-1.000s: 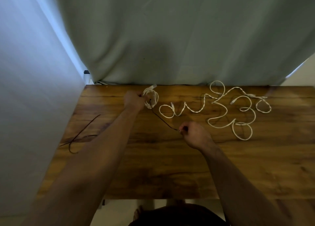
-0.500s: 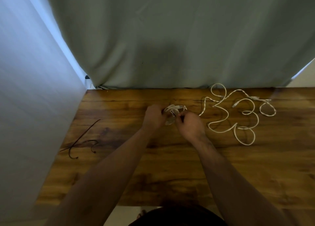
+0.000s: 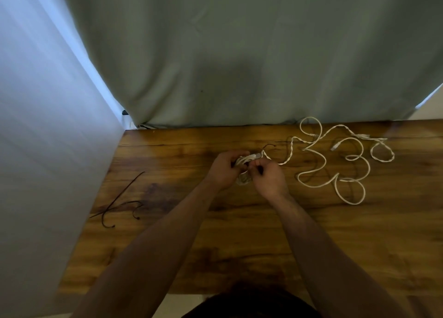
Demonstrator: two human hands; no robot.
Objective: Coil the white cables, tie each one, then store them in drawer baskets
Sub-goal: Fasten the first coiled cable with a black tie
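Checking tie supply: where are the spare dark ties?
Head view: ties lie near the table's left edge, left of the left hand.

the person's left forearm (image 3: 153, 245) and right forearm (image 3: 318, 241) are bare from the near edge of the frame up to the wrists, with fine hair showing along the right one close to the wrist. the left hand (image 3: 224, 169) and right hand (image 3: 269, 177) are bare as well, knuckles and fingers uncovered. between the arms, at the near edge, shows a rounded patch of dark garment (image 3: 251, 303), its colour and cut too dim to tell.
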